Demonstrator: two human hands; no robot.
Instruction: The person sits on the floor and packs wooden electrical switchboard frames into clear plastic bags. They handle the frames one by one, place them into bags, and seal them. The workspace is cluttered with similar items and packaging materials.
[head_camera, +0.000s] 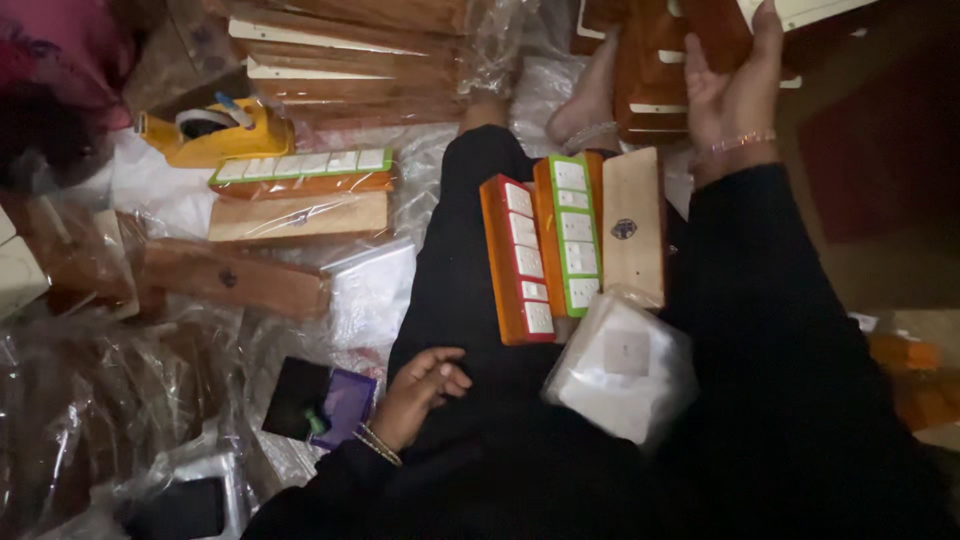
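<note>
I sit on the floor with black-clothed legs stretched out. My left hand rests loosely curled on my left thigh and holds nothing. My right hand is raised at the upper right, gripping a dark wooden board from a stack. On my lap lie three wooden switch boards: one with a red-edged panel, one with a green-edged panel, and one face down showing plain wood. A bundle of clear plastic bags rests on my right thigh.
A yellow tape dispenser stands at upper left, beside a green-edged switch board and plain wooden boards. More boards are stacked at the top. Crumpled plastic wrap covers the left floor, with a purple and black item.
</note>
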